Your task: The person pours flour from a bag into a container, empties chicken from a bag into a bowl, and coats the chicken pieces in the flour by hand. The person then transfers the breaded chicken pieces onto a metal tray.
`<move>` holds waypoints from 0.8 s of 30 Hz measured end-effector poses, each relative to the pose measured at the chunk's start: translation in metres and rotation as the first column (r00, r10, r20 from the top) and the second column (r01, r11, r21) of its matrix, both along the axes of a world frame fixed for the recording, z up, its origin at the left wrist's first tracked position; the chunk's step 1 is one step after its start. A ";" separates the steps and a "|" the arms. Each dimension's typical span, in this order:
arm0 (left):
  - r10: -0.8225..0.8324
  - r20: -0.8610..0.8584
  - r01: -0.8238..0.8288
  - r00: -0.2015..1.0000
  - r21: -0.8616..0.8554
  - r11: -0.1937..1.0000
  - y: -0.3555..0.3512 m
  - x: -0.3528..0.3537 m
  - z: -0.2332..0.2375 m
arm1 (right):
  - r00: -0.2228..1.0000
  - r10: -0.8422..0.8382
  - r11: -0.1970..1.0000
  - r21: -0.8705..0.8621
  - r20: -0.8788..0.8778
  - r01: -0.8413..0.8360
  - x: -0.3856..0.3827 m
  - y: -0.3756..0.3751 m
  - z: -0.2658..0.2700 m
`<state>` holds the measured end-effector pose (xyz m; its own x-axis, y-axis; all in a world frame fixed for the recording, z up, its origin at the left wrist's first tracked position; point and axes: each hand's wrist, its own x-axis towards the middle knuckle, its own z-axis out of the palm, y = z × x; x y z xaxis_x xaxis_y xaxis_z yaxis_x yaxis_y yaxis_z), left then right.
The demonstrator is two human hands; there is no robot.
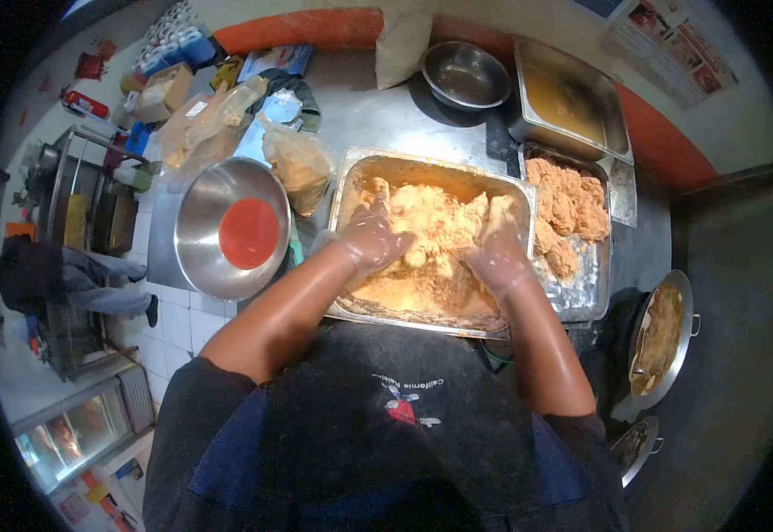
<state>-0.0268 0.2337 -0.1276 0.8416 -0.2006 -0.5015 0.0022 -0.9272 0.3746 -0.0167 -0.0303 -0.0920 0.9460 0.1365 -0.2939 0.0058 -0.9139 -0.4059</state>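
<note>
Both hands wear clear plastic gloves and are in a deep steel tray (344, 191) of pale orange flour, at opposite sides of a heap of flour-coated pieces (440, 213) that look like chicken. My left hand (373, 238) lies at the heap's left side, its flour-caked fingers stretched forward and its thumb apart, pointing inward. At the right side, my right hand (498, 259) has its thumb turned toward the middle and its fingers spread forward, partly covered in flour. Neither hand shows a piece clearly gripped, though flour hides some contact.
Coated pieces (568, 199) fill a flat tray to the right. A steel bowl (191, 213) with red liquid stands left, near a bag (298, 168) of brown powder. Behind are a dark bowl (466, 75) and deep pan (573, 89). Pans (661, 332) sit right; another person (76, 275) stands far left.
</note>
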 end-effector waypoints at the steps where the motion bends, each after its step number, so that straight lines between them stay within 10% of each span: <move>1: -0.004 0.008 0.004 1.000 0.000 1.000 -0.006 0.009 0.011 | 1.000 -0.004 1.000 0.000 0.008 0.004 0.011 0.008 0.000; 3: 0.165 -0.144 -0.168 0.976 -0.011 0.986 -0.021 0.018 0.032 | 0.945 0.142 0.932 -0.281 -0.295 -0.228 0.037 0.023 -0.001; 8: 0.182 -0.143 -0.214 0.973 -0.263 0.941 -0.022 0.026 -0.011 | 0.971 0.177 0.958 -0.197 -0.158 -0.207 0.033 0.057 -0.008; 10: 0.096 -0.193 -0.136 0.977 -0.207 0.969 -0.023 0.025 -0.003 | 0.763 0.394 0.790 -0.235 -0.512 -0.566 0.041 0.068 -0.012; 13: -0.049 -0.372 0.023 0.927 -0.073 0.997 -0.026 0.013 0.022 | 0.714 0.298 0.953 0.238 -0.634 -0.186 0.029 0.035 0.001; 14: -0.025 -0.236 0.009 0.971 -0.068 0.998 -0.025 -0.002 0.026 | 0.727 0.543 0.837 0.207 -0.420 -0.506 0.038 0.020 -0.023; 17: -0.006 -0.168 0.003 0.986 -0.022 1.000 -0.018 -0.039 0.061 | 0.927 0.335 0.904 -0.219 -0.167 -0.366 -0.011 0.018 -0.009; 18: -0.018 -0.228 0.025 0.973 0.027 0.999 -0.017 -0.044 0.070 | 0.736 0.417 0.797 -0.175 -0.534 -0.578 -0.006 0.014 -0.009; 21: -0.168 -0.377 0.221 0.911 0.100 0.970 -0.023 -0.044 0.059 | 0.602 0.448 0.644 -0.228 -0.661 -0.730 -0.021 0.023 -0.007; 24: -0.093 -0.300 0.120 0.949 0.073 0.990 -0.028 -0.046 0.027 | 0.735 0.327 0.901 -0.037 -0.594 -0.431 -0.023 0.027 0.008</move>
<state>-0.0724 0.2052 -0.1003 0.6293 -0.2243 -0.7441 -0.0004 -0.9575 0.2883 -0.0398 -0.0034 -0.0840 0.4828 0.3492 -0.8031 0.1863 -0.9370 -0.2955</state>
